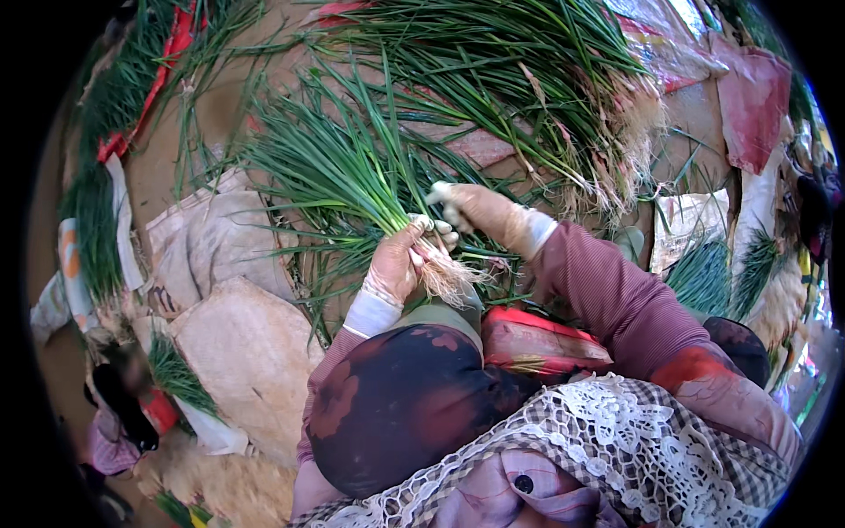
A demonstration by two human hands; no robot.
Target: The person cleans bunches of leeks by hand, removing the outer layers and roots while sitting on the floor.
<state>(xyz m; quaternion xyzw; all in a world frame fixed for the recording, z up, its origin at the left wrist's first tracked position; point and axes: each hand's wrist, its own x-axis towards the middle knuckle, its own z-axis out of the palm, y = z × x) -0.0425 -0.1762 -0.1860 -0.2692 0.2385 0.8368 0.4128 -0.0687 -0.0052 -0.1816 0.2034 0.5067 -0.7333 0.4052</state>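
Note:
My left hand (393,267), in a tan glove with whitish fingertips, is closed around a bunch of spring onions (365,180) just above the white bulbs. The green leaves fan out up and to the left. Pale, stringy roots (447,275) hang below the grip, over my knee. My right hand (486,211), gloved alike, is just right of the bunch with its fingers curled in. Whether anything lies between those fingers is too small to tell. Loose green leaves lie on the ground beneath both hands.
A large heap of spring onions (528,79) lies ahead, roots to the right. Pale sacks (242,352) spread at left. A red padded block (541,339) sits beside my leg. More onions (92,211) line the left edge, where another person (114,431) is partly visible.

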